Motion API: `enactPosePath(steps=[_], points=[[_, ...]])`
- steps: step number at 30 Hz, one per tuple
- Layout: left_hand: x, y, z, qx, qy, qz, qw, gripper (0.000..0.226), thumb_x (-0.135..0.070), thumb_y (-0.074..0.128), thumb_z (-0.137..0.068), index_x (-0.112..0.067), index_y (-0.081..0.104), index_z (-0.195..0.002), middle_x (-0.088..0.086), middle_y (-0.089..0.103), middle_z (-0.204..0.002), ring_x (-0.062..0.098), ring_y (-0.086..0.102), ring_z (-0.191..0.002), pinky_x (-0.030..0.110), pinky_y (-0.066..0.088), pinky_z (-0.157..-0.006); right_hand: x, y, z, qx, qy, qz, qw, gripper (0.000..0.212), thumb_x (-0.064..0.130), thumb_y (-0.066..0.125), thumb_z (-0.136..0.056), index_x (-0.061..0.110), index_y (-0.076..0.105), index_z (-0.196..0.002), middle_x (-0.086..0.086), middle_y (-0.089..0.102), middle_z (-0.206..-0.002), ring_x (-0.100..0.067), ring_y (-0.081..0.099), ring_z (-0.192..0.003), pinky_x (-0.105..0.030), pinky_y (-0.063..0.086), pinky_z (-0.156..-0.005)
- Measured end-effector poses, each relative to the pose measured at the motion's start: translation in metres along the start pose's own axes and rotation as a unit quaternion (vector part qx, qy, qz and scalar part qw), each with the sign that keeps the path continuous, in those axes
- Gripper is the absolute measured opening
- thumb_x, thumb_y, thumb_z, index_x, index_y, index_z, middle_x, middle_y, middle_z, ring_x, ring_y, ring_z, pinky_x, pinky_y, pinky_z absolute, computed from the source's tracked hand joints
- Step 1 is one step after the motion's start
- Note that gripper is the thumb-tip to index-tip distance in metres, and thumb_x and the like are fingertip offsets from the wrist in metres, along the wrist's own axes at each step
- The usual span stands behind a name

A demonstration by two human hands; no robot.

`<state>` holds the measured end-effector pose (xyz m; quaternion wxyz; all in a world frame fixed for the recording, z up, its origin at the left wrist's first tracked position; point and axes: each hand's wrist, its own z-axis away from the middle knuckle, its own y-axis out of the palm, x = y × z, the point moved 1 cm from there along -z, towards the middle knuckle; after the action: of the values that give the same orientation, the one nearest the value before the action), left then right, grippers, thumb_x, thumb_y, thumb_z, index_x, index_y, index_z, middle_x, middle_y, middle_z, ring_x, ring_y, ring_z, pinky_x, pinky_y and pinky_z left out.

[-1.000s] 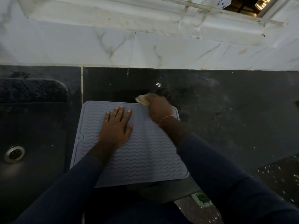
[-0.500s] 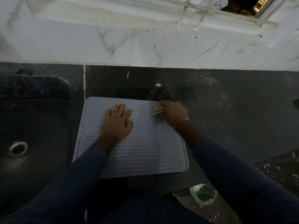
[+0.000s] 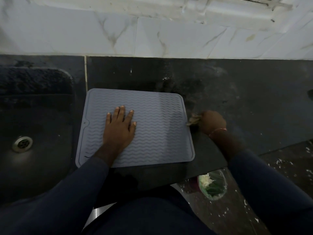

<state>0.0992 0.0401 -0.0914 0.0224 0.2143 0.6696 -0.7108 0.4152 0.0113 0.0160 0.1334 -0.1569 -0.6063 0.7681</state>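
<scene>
A grey mat (image 3: pixel 160 116) with wavy ridges lies flat on the dark table (image 3: pixel 245 99), its near edge close to the table's front edge. The left hand (image 3: pixel 119 129) rests palm down on the mat, a little left of the mat's middle, with its fingers straight, slightly spread and pointing toward the mat's far edge. The right hand (image 3: pixel 212 122) is just off the mat's right edge, about halfway along it, on the table; its fingers are curled round a crumpled tan scrubber (image 3: pixel 193 118), which sticks out toward the mat and touches or nearly touches that right edge. A thin bracelet (image 3: pixel 217 130) sits on the right wrist. Left of the mat, a dark sink (image 3: pixel 42 167) is sunk into the table, with a round metal drain (image 3: pixel 22 144) in its floor. Beyond the mat's far edge, past a strip of bare wet table, rises a white marbled tiled wall (image 3: pixel 152 36). Below the mat's near right corner, on the floor, stands a bin (image 3: pixel 223 182) holding green and white scraps
</scene>
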Motion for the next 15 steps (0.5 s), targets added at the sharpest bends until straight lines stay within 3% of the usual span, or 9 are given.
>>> enactPosePath(steps=[4,8,11,15], points=[[-0.001,-0.002,-0.001,0.004,-0.003,-0.013,1.000,0.058,-0.049,0.024,-0.100,-0.026,0.020,-0.153,0.008,0.012,-0.161,0.024,0.006,-0.149,0.047,0.000,-0.119,0.096,0.019,0.015,-0.072,-0.204,-0.088,0.972,0.037,0.021,0.044,-0.094,0.027,0.058,-0.127,-0.003,0.060,-0.127,-0.027,0.058,-0.108,-0.037,0.050,-0.085],[-0.001,-0.001,0.000,0.004,-0.006,-0.028,1.000,0.058,-0.049,0.023,-0.099,-0.026,0.021,-0.153,0.009,0.013,-0.161,0.025,0.008,-0.149,0.048,0.001,-0.119,0.144,0.049,0.030,-0.034,-0.289,0.046,0.956,0.041,0.034,0.049,-0.095,0.024,0.049,-0.135,-0.004,0.045,-0.143,-0.029,0.044,-0.120,-0.041,0.047,-0.086],[-0.001,0.001,0.002,-0.010,-0.005,-0.018,1.000,0.058,-0.048,0.024,-0.099,-0.024,0.027,-0.151,0.011,0.019,-0.160,0.028,0.014,-0.148,0.050,0.005,-0.119,0.079,0.041,0.017,-0.035,-0.256,0.102,0.961,0.033,0.027,0.043,-0.098,0.021,0.055,-0.128,-0.002,0.052,-0.136,-0.032,0.042,-0.122,-0.040,0.048,-0.079],[-0.002,0.000,0.001,-0.013,-0.005,-0.020,1.000,0.057,-0.047,0.026,-0.100,-0.023,0.028,-0.151,0.012,0.019,-0.159,0.028,0.015,-0.147,0.051,0.006,-0.119,0.004,0.015,-0.009,0.005,-0.111,0.146,0.983,0.023,0.028,0.052,-0.093,0.019,0.065,-0.110,-0.004,0.065,-0.115,-0.030,0.055,-0.113,-0.037,0.050,-0.078]])
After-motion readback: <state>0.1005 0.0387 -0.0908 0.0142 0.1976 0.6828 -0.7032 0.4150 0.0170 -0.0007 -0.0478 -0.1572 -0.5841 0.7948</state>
